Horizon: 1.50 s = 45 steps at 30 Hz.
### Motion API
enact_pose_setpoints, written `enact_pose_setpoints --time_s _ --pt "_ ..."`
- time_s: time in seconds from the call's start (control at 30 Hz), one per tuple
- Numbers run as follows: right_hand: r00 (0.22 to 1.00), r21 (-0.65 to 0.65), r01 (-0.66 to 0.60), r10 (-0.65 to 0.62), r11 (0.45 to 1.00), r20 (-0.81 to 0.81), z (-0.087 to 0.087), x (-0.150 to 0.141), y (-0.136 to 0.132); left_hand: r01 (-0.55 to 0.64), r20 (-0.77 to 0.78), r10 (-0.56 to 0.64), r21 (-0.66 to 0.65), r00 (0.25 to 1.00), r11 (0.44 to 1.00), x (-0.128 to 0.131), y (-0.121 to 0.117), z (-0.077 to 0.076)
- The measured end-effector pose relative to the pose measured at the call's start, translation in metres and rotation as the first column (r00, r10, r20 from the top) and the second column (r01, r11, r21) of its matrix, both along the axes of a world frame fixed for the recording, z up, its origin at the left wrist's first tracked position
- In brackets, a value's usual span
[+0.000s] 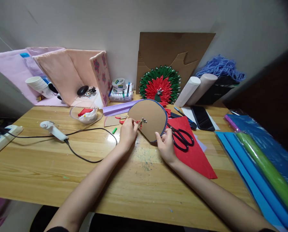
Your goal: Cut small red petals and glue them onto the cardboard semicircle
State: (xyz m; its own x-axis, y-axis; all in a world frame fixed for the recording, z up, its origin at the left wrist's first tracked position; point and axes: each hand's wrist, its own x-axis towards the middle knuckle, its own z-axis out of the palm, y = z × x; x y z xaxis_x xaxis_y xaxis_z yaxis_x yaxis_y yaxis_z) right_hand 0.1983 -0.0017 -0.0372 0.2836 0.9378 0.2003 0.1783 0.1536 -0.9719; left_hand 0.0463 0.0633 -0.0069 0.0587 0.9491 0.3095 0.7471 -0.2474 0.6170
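Note:
A rounded cardboard piece [150,111] with a dark blue edge is tilted up above the table. My right hand [167,145] grips its lower right edge between thumb and fingers. My left hand [129,133] is closed in a pinch at the lower left of the cardboard. At its fingertips is a small red and green piece [143,123] with silvery beads; whether it is fixed to the cardboard I cannot tell. Black-handled scissors [182,138] lie on red sheet material [194,158] beside my right hand. Small red scraps lie by my left hand.
A glue gun [53,130] with a black cord lies left, near a clear bowl [86,114]. Behind stands a green and red fan-shaped decoration [159,84] against cardboard [168,48]. A phone [202,118] and blue and green rolls [260,161] are at right.

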Motion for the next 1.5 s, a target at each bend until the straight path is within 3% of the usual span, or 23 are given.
enact_pose_setpoints --time_s 0.13,0.33,0.57,0.7,0.83,1.03,1.2,1.33,1.5 --pt "0.996 -0.01 -0.048 0.047 0.999 -0.08 0.0 -0.001 0.002 0.123 0.062 -0.133 0.144 0.989 0.982 0.008 -0.003 0.003" --pt "0.986 -0.022 -0.078 0.073 0.997 -0.153 -0.002 0.0 0.003 0.196 0.19 -0.214 0.112 0.958 0.974 0.016 0.006 -0.005" --pt "0.974 -0.028 -0.086 0.078 0.996 -0.211 0.001 0.0 0.006 0.275 0.033 -0.28 0.108 0.96 0.955 0.015 0.011 -0.013" --pt "0.973 -0.017 -0.078 0.073 0.997 -0.217 0.002 -0.001 0.007 0.277 -0.148 -0.258 0.126 0.955 0.953 0.02 0.01 -0.015" --pt "0.978 -0.024 -0.07 0.064 0.997 -0.2 0.0 -0.001 0.008 0.195 -0.25 -0.165 0.1 0.954 0.976 0.02 0.013 -0.02" --pt "0.974 -0.016 -0.038 0.033 0.999 -0.224 -0.004 0.003 0.012 0.105 0.022 -0.108 0.116 0.994 0.988 0.012 0.013 -0.018" --pt "0.974 -0.023 -0.034 0.028 0.999 -0.223 -0.005 0.003 0.012 0.205 0.189 -0.231 0.147 0.954 0.968 0.012 0.008 -0.009" --pt "0.979 -0.03 -0.058 0.051 0.998 -0.196 -0.002 0.002 0.01 0.245 0.14 -0.266 0.152 0.954 0.958 0.014 0.009 -0.01" --pt "0.967 -0.02 -0.085 0.077 0.996 -0.243 -0.001 0.001 0.01 0.25 -0.032 -0.248 0.142 0.968 0.958 0.016 0.013 -0.018"
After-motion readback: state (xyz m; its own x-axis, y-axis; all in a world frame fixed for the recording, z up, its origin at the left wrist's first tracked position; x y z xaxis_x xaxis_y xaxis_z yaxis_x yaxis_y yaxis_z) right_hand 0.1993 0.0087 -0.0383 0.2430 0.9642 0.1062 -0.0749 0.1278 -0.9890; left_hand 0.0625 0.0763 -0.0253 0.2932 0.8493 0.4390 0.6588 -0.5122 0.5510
